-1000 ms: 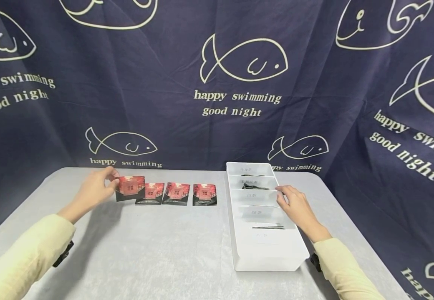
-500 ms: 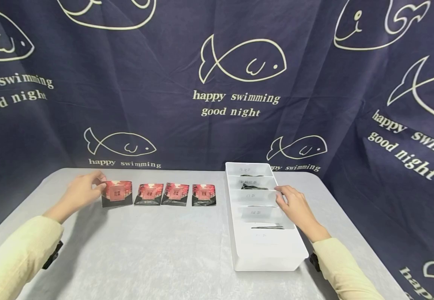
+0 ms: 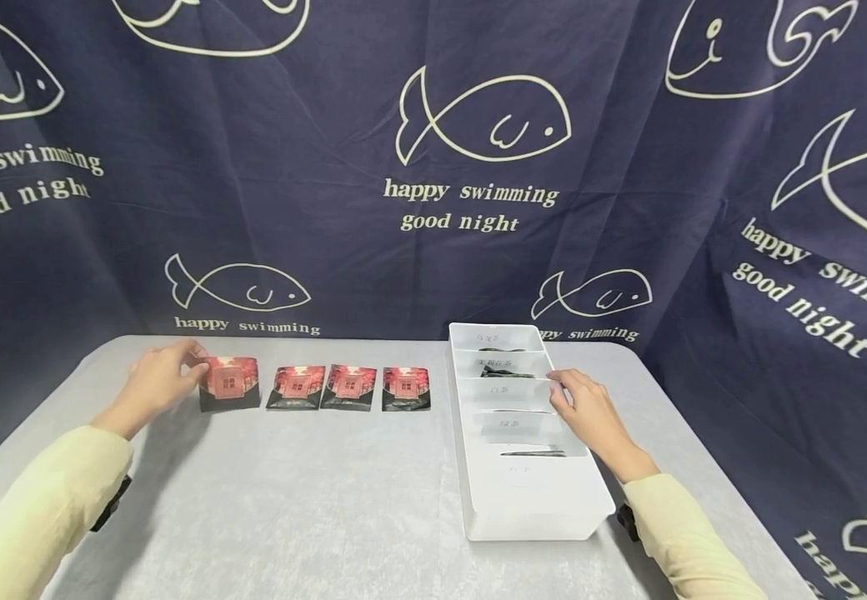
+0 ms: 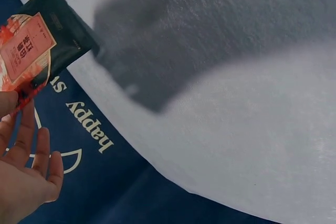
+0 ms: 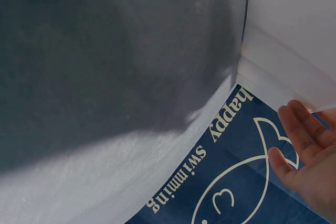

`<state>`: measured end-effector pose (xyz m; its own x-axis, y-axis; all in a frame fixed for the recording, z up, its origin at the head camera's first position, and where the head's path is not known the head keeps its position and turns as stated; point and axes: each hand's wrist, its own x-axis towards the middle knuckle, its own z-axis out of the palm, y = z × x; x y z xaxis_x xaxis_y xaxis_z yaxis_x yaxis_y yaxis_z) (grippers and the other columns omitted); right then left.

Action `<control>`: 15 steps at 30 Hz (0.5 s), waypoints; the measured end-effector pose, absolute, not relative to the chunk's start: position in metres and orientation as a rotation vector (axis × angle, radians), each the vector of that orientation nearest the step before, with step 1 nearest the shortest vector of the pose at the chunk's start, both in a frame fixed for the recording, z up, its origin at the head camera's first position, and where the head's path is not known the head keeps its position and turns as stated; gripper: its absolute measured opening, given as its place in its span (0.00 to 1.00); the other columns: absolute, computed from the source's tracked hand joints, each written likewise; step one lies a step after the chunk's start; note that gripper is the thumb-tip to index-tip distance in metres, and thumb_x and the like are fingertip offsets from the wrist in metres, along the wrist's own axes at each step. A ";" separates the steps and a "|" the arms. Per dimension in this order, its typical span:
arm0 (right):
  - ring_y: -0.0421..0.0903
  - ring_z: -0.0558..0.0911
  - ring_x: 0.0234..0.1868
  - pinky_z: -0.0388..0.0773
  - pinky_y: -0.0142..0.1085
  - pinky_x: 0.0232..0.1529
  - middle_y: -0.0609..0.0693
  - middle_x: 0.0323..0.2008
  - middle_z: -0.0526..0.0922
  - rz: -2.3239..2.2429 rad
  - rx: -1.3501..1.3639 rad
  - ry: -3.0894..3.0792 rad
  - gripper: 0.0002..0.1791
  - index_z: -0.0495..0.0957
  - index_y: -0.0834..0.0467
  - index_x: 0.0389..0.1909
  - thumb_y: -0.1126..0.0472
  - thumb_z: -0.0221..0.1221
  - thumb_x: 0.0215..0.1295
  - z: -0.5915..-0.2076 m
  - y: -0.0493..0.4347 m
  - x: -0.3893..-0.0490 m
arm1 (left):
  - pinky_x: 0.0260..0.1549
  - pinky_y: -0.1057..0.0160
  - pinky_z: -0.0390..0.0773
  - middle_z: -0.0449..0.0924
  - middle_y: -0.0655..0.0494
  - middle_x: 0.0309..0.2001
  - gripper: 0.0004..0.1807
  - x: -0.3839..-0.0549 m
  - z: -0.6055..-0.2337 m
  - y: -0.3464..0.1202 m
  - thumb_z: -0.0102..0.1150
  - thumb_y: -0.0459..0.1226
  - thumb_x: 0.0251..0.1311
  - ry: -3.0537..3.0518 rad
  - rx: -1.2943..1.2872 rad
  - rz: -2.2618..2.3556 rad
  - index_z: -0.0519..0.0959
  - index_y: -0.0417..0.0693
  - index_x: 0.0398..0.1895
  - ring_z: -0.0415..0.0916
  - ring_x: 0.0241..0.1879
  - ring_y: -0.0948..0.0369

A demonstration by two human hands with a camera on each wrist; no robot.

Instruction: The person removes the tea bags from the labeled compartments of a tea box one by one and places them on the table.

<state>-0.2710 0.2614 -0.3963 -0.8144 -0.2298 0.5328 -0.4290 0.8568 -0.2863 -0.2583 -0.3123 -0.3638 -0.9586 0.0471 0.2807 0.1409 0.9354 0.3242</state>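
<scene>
At the left of the table, my left hand (image 3: pixel 154 381) pinches a red and black tea packet (image 3: pixel 231 382) by its left top corner. The left wrist view shows thumb and forefinger on the red end of this packet (image 4: pixel 63 30), its dark end pointing away. To its right, three matching tea packets (image 3: pixel 297 388) (image 3: pixel 350 388) (image 3: pixel 407 389) lie in a row. My right hand (image 3: pixel 593 414) rests its fingertips at the right rim of a long white divided box (image 3: pixel 538 523). In the right wrist view those fingers (image 5: pixel 300 127) are loosely extended against the box wall.
The box has several labelled compartments, some with dark packets (image 3: pixel 504 372) standing in them. A thin dark packet (image 3: pixel 534 454) shows in a nearer one. Behind the grey-white table (image 3: pixel 291 508) hangs a dark blue curtain (image 3: pixel 343 250) with fish drawings.
My left hand has carried its packet to the left, away from the row, so a gap now separates it from the others. The right hand has stayed at the box rim.
</scene>
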 end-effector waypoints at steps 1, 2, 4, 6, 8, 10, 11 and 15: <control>0.57 0.80 0.41 0.72 0.51 0.43 0.59 0.40 0.81 0.547 0.482 -2.538 0.13 0.77 0.65 0.43 0.65 0.50 0.61 -0.396 0.261 -0.271 | 0.34 0.42 0.61 0.80 0.37 0.37 0.11 -0.259 -0.365 -0.312 0.51 0.37 0.56 -2.817 -0.140 -0.489 0.72 0.38 0.39 0.70 0.41 0.34; 0.57 0.80 0.41 0.72 0.51 0.43 0.59 0.40 0.81 0.548 0.481 -2.539 0.13 0.77 0.65 0.43 0.65 0.50 0.61 -0.396 0.261 -0.271 | 0.34 0.42 0.60 0.80 0.38 0.37 0.11 -0.260 -0.366 -0.311 0.52 0.37 0.56 -2.814 -0.138 -0.483 0.73 0.39 0.39 0.70 0.41 0.34; 0.57 0.79 0.42 0.72 0.51 0.43 0.59 0.40 0.81 0.547 0.476 -2.546 0.13 0.77 0.65 0.43 0.65 0.50 0.61 -0.397 0.262 -0.271 | 0.35 0.42 0.60 0.80 0.39 0.36 0.12 -0.262 -0.368 -0.310 0.53 0.37 0.55 -2.812 -0.134 -0.464 0.73 0.39 0.39 0.70 0.40 0.34; 0.57 0.79 0.42 0.71 0.52 0.43 0.59 0.40 0.81 0.547 0.472 -2.552 0.13 0.77 0.65 0.43 0.65 0.49 0.61 -0.397 0.262 -0.272 | 0.34 0.42 0.60 0.80 0.41 0.34 0.13 -0.263 -0.370 -0.307 0.54 0.36 0.54 -2.811 -0.127 -0.440 0.73 0.39 0.40 0.70 0.39 0.35; 0.56 0.79 0.42 0.71 0.52 0.43 0.59 0.40 0.81 0.546 0.470 -2.555 0.13 0.77 0.65 0.44 0.65 0.49 0.61 -0.398 0.262 -0.272 | 0.33 0.42 0.60 0.79 0.40 0.34 0.14 -0.265 -0.371 -0.305 0.55 0.36 0.53 -2.807 -0.122 -0.419 0.72 0.38 0.42 0.69 0.39 0.35; 0.56 0.79 0.41 0.71 0.51 0.43 0.59 0.40 0.81 0.547 0.471 -2.553 0.13 0.77 0.65 0.43 0.65 0.49 0.61 -0.398 0.262 -0.272 | 0.34 0.42 0.61 0.78 0.38 0.35 0.15 -0.266 -0.373 -0.302 0.55 0.36 0.53 -2.800 -0.118 -0.401 0.72 0.37 0.43 0.69 0.39 0.35; 0.57 0.80 0.41 0.72 0.51 0.43 0.59 0.40 0.81 0.549 0.472 -2.551 0.13 0.77 0.65 0.43 0.65 0.49 0.61 -0.397 0.262 -0.272 | 0.33 0.42 0.61 0.78 0.37 0.36 0.16 -0.267 -0.374 -0.301 0.55 0.36 0.53 -2.795 -0.117 -0.397 0.72 0.37 0.44 0.69 0.39 0.35; 0.57 0.80 0.41 0.72 0.50 0.43 0.59 0.40 0.81 0.553 0.472 -2.547 0.13 0.77 0.65 0.43 0.65 0.49 0.61 -0.397 0.262 -0.271 | 0.35 0.41 0.61 0.74 0.30 0.44 0.19 -0.268 -0.375 -0.297 0.55 0.35 0.54 -2.801 -0.100 -0.398 0.69 0.38 0.49 0.67 0.42 0.33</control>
